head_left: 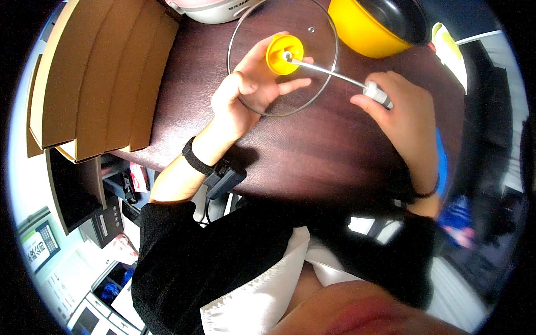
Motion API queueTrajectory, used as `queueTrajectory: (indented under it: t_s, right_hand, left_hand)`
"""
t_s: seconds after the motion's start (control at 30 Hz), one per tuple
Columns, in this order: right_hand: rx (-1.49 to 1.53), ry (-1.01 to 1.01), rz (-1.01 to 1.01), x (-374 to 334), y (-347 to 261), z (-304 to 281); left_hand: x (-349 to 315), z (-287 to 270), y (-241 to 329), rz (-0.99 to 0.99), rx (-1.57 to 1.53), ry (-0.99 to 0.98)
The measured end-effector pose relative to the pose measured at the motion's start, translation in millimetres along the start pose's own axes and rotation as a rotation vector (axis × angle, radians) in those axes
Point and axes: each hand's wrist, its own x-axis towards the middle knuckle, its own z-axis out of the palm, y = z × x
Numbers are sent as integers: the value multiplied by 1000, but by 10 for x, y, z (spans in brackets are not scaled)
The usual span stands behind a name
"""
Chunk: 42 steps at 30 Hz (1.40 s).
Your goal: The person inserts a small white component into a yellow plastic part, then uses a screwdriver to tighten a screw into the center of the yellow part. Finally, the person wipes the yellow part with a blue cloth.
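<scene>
My left hand supports a round clear glass lid with a thin metal rim, its fingers around the yellow knob at the lid's middle. Some of those fingers show through the glass. In my right hand is a screwdriver with a pale handle and a long metal shaft, gripped by the handle. The shaft slants left across the lid, and its tip meets the small light-coloured centre of the knob.
A yellow pot with a dark inside stands at the far right of the brown table. Beyond the lid sits a pink and white appliance. Cardboard boxes line the left side. A yellow and white item lies at the right edge.
</scene>
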Motion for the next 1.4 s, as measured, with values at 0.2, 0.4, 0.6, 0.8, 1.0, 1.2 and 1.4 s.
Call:
queueTrajectory:
  t_s: [0.2,0.4,0.6,0.8,1.0,1.2,1.4]
  right_hand:
    - [-21,29,-44,-13,5,-27]
    - [-54,27,-28,-46,-2,-63]
    - [-80,23,-55,-55,-17,-43]
    - [-77,6,-26,-73,-30,-82]
    - [-66,4,-5,-75,-45,-101]
    - [-80,21,-18,-84,-27,-102]
    - [-102,7,-11,-94,-49,-122]
  left_hand:
    - [-29,10,-38,-12,47,-7]
    - [-41,15,-34,-12,34,9]
    - [-53,33,-49,-1,42,-13]
    - [-49,38,-29,2,49,-40]
    - [-35,-5,-42,20,52,-113]
    - [-38,-10,-45,20,53,-114]
    - [-44,31,-60,5,102,-51]
